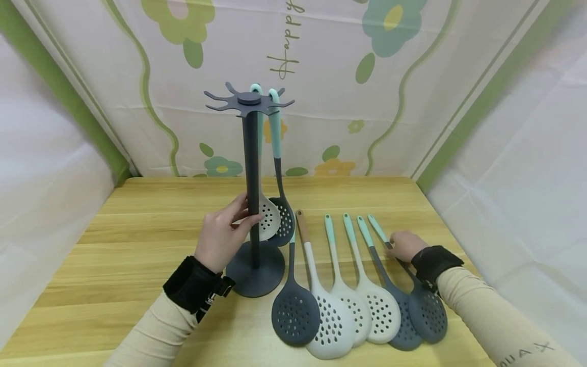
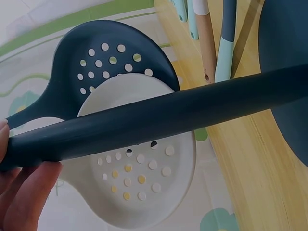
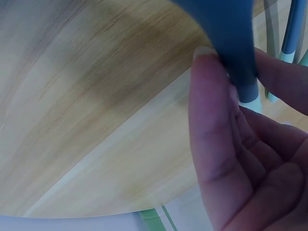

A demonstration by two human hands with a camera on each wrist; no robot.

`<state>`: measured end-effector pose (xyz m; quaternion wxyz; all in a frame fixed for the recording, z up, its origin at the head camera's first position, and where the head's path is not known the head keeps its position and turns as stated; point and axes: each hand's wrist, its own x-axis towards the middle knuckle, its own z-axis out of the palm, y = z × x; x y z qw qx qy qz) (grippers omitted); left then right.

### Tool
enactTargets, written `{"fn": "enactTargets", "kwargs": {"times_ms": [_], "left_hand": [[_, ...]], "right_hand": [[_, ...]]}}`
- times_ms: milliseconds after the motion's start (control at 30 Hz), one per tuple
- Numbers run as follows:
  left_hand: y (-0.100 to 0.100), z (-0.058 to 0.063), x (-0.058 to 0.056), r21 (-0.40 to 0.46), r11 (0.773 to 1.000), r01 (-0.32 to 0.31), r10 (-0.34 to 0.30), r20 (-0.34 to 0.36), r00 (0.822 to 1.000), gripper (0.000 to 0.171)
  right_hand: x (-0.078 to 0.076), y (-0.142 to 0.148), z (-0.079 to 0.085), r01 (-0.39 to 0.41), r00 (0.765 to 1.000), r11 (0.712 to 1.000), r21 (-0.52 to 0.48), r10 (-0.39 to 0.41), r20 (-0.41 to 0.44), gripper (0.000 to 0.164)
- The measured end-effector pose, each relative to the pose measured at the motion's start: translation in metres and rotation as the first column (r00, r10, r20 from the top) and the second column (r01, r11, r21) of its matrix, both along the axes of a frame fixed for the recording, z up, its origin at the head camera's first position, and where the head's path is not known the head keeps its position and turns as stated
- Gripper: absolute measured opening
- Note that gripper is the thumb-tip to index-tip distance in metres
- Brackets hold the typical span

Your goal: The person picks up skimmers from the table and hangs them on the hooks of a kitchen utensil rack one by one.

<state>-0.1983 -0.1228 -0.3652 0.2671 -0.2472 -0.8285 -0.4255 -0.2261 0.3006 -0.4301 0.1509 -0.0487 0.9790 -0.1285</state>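
A dark utensil stand has a round base and a ring of hooks on top. My left hand grips its pole about halfway down, thumb and fingers on either side. From the hooks hang a pale skimmer and a dark skimmer, both mint-handled; the pole partly covers the pale one. At the far right of the row on the table, my right hand pinches a dark skimmer where its mint handle meets the dark shaft. That shaft runs between thumb and fingers in the right wrist view.
Between the stand and my right hand lie several skimmers with overlapping heads, including a dark one, a white one with a brown handle and a white one with a mint handle. A flowered cloth rises behind the wooden table.
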Motion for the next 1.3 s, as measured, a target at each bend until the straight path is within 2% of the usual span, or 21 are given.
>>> {"fn": "enactTargets", "kwargs": {"times_ms": [200,433,900,1033,1300], "left_hand": [[0.001,0.002,0.001,-0.017,1.0,0.0,0.0,0.006,1.0,0.037],[0.001,0.002,0.002,-0.019,1.0,-0.002,0.002,0.002,1.0,0.038],[0.0,0.002,0.002,-0.021,1.0,0.022,-0.021,0.049,0.999,0.04],[-0.001,0.001,0.002,-0.027,0.999,0.027,-0.026,0.057,0.998,0.043],[0.0,0.005,0.003,-0.042,0.999,0.03,-0.027,0.087,0.996,0.038]], "right_hand": [[0.002,0.003,-0.002,0.005,0.999,1.0,-0.025,-0.004,0.032,0.017],[0.001,0.003,-0.002,0.014,0.999,1.0,-0.027,-0.013,0.051,0.011],[-0.004,0.006,0.004,0.0,0.999,0.998,-0.065,0.003,0.035,0.026],[-0.004,0.004,0.009,-0.007,1.0,0.998,-0.061,0.008,0.023,0.031],[-0.004,-0.001,0.018,-0.011,1.0,0.998,-0.068,0.012,0.01,0.036]]}}
